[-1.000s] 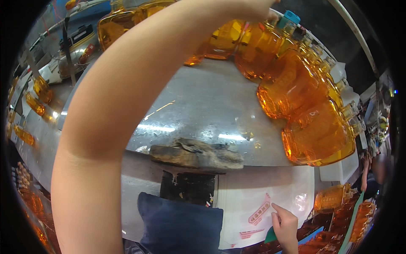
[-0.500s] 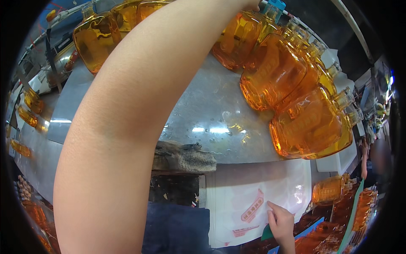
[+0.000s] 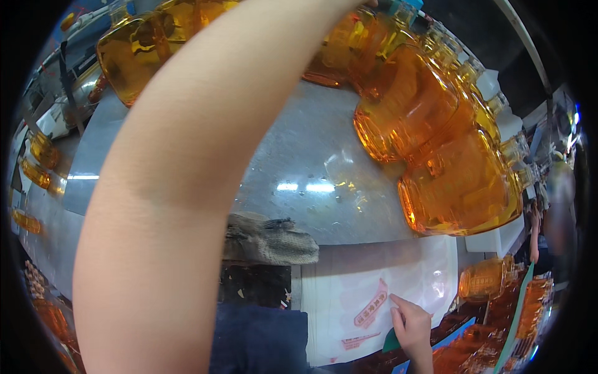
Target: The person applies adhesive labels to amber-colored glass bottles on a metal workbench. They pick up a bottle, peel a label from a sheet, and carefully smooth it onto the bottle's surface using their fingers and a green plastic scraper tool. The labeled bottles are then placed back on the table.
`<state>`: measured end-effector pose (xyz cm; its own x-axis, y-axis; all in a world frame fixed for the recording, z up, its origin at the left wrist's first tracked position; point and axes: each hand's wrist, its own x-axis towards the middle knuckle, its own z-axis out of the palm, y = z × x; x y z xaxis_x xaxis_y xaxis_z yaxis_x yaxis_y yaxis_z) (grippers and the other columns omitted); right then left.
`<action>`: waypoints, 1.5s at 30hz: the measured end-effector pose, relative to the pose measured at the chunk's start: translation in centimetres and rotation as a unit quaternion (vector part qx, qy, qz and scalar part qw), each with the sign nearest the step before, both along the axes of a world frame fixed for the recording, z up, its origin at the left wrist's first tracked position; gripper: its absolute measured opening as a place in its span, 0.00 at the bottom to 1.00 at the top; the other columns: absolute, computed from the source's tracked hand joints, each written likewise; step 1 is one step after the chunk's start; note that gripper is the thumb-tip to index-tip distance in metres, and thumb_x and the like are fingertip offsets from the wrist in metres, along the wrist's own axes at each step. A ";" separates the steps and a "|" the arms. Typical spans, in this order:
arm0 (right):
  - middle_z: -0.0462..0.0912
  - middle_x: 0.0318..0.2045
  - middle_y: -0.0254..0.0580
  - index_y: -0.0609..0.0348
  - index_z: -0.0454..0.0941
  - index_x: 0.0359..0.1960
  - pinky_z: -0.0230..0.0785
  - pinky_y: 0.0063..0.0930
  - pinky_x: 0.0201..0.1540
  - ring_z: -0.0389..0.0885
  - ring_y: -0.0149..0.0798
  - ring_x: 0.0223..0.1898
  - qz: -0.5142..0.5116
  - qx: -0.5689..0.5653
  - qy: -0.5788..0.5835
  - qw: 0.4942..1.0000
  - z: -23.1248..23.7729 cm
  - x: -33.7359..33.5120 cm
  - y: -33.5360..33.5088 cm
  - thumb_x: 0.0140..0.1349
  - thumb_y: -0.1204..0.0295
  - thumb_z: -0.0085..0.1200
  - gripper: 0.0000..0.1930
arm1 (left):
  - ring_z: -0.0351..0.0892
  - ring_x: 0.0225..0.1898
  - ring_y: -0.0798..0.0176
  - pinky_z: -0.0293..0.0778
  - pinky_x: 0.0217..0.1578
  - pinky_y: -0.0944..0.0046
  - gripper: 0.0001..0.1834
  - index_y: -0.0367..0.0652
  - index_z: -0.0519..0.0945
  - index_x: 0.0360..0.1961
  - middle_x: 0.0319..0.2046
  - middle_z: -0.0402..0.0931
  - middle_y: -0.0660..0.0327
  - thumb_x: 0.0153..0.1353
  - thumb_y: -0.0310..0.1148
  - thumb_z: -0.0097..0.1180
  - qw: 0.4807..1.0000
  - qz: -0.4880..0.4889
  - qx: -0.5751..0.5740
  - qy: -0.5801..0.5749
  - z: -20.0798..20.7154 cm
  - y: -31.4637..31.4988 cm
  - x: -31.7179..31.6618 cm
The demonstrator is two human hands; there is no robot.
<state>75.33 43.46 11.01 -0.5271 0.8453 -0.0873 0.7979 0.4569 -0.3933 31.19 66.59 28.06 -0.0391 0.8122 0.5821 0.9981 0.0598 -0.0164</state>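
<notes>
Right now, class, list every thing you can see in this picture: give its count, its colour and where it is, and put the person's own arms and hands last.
Bottles: a crowded row, too many to count, amber with clear caps, along the far and right side of the metal table.
Metal table: one, grey and shiny, centre.
Rag: one, grey-brown and crumpled, at the table's near edge.
Label sheets: a white stack with red print, below the table's near edge.
More amber bottles: several, lower right; others at the left rim.
Left forearm: one, bare, reaching up across the view; its hand is cut off at the top edge.
Right hand: one, fingertips on the label sheets.
</notes>
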 end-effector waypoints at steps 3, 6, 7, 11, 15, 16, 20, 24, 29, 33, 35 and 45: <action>0.83 0.33 0.57 0.65 0.80 0.46 0.72 0.36 0.36 0.81 0.53 0.31 0.000 0.002 0.010 1.000 -0.2 0.2 -0.1 0.58 0.76 0.54 0.14 | 0.82 0.43 0.48 0.77 0.44 0.54 0.22 0.39 0.83 0.44 0.41 0.82 0.46 0.62 0.48 0.56 0.999 0.009 0.013 -0.034 0.4 -0.9 1.8; 0.82 0.33 0.57 0.65 0.80 0.47 0.72 0.37 0.36 0.81 0.53 0.31 0.025 0.008 0.026 0.999 -0.5 0.3 0.2 0.58 0.77 0.54 0.14 | 0.80 0.47 0.55 0.75 0.47 0.57 0.27 0.38 0.79 0.51 0.47 0.81 0.51 0.63 0.51 0.55 0.922 -0.298 -0.017 -0.248 1.3 -2.2 2.6; 0.82 0.32 0.57 0.65 0.80 0.47 0.72 0.37 0.36 0.81 0.53 0.31 0.033 0.013 0.032 0.999 -0.7 0.4 0.2 0.58 0.77 0.54 0.15 | 0.80 0.47 0.56 0.75 0.48 0.59 0.27 0.38 0.78 0.52 0.47 0.80 0.52 0.63 0.50 0.56 0.911 -0.331 -0.068 -0.237 1.4 -3.4 3.3; 0.82 0.30 0.53 0.63 0.81 0.46 0.72 0.37 0.34 0.81 0.51 0.29 0.012 0.022 -0.005 1.000 -1.5 2.0 -0.1 0.57 0.77 0.55 0.14 | 0.78 0.48 0.57 0.72 0.52 0.60 0.26 0.34 0.76 0.54 0.48 0.79 0.53 0.59 0.41 0.62 0.865 -0.406 -0.164 -0.247 -0.6 -5.4 6.4; 0.81 0.25 0.46 0.58 0.81 0.45 0.72 0.37 0.30 0.80 0.47 0.27 0.046 0.075 0.032 0.996 -0.7 1.9 -0.7 0.56 0.76 0.57 0.14 | 0.79 0.46 0.56 0.74 0.47 0.60 0.20 0.32 0.77 0.47 0.44 0.79 0.48 0.58 0.35 0.62 0.903 -0.340 -0.095 -0.244 0.4 -10.2 7.7; 0.80 0.25 0.45 0.58 0.82 0.45 0.71 0.36 0.29 0.80 0.46 0.26 0.048 0.083 0.040 0.995 -0.4 1.9 -1.0 0.56 0.76 0.57 0.14 | 0.79 0.44 0.56 0.75 0.45 0.60 0.18 0.32 0.78 0.45 0.42 0.80 0.48 0.59 0.35 0.62 0.912 -0.323 -0.065 -0.244 0.9 -11.7 8.3; 0.80 0.24 0.45 0.59 0.82 0.44 0.71 0.36 0.28 0.79 0.46 0.25 0.051 0.127 0.111 0.984 0.8 2.0 -2.2 0.54 0.78 0.59 0.14 | 0.79 0.37 0.56 0.75 0.39 0.60 0.16 0.34 0.80 0.39 0.35 0.80 0.51 0.61 0.39 0.61 0.936 -0.258 0.036 -0.238 5.5 -18.8 13.5; 0.78 0.22 0.39 0.59 0.80 0.49 0.69 0.29 0.28 0.77 0.40 0.22 0.147 0.093 0.228 0.958 3.3 -2.5 -2.4 0.55 0.81 0.59 0.17 | 0.79 0.34 0.59 0.77 0.35 0.65 0.21 0.39 0.80 0.43 0.34 0.80 0.53 0.63 0.49 0.58 0.910 -0.258 -0.162 -0.281 11.0 -29.0 10.5; 0.84 0.42 0.40 0.57 0.58 0.69 0.67 0.16 0.28 0.78 0.28 0.34 0.114 -0.101 0.366 0.918 4.9 -5.2 -4.2 0.53 0.61 0.68 0.43 | 0.81 0.40 0.64 0.76 0.42 0.64 0.24 0.39 0.79 0.48 0.38 0.81 0.58 0.62 0.49 0.59 0.902 -0.223 -0.091 -0.359 2.7 -29.5 9.1; 0.84 0.43 0.49 0.63 0.60 0.67 0.70 0.20 0.29 0.81 0.31 0.33 0.177 -0.233 0.352 0.889 4.3 -7.8 -7.0 0.57 0.54 0.64 0.42 | 0.75 0.31 0.73 0.72 0.31 0.71 0.24 0.38 0.81 0.38 0.28 0.78 0.65 0.60 0.52 0.61 0.882 -0.109 -0.139 -0.436 -4.1 -34.4 9.9; 0.84 0.38 0.51 0.66 0.67 0.63 0.73 0.29 0.33 0.81 0.36 0.28 0.206 -0.137 0.329 0.911 2.3 -8.3 -7.8 0.58 0.60 0.64 0.35 | 0.72 0.30 0.76 0.69 0.31 0.73 0.24 0.37 0.80 0.35 0.27 0.75 0.68 0.61 0.52 0.60 0.892 -0.094 -0.100 -0.431 -8.3 -34.7 8.9; 0.85 0.28 0.43 0.60 0.83 0.43 0.75 0.28 0.32 0.84 0.38 0.28 0.060 0.023 0.192 0.979 -2.5 3.9 -11.2 0.56 0.78 0.59 0.12 | 0.67 0.24 0.77 0.65 0.25 0.74 0.20 0.42 0.79 0.32 0.21 0.67 0.72 0.65 0.50 0.55 0.925 -0.034 -0.116 -0.360 -8.1 -32.4 4.9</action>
